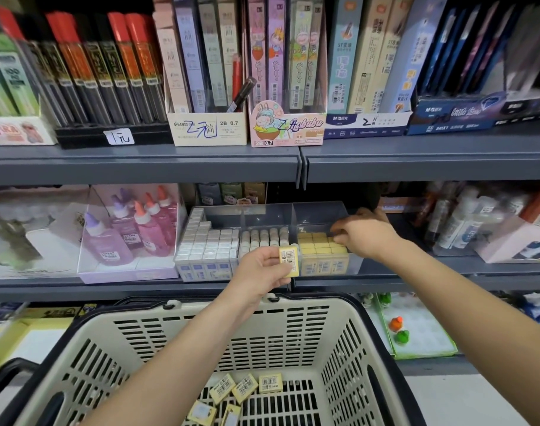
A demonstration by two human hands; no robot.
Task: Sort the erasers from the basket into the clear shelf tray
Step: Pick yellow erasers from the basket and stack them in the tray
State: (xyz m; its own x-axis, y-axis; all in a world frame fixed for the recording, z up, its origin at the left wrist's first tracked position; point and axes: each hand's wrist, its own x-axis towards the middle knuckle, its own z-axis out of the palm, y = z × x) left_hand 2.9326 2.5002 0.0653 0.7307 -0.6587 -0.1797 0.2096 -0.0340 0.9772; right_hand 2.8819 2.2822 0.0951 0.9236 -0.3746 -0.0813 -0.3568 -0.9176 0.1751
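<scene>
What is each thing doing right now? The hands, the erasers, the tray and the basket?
Left hand: holding one yellow eraser up before the tray.
Right hand: fingers down on the yellow erasers in the tray's right compartment.
Clear shelf tray: on the shelf, partly filled.
Basket: a few loose erasers left inside.

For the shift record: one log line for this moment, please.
left hand: holds yellow eraser | right hand: in tray's right compartment | basket: erasers remain
</scene>
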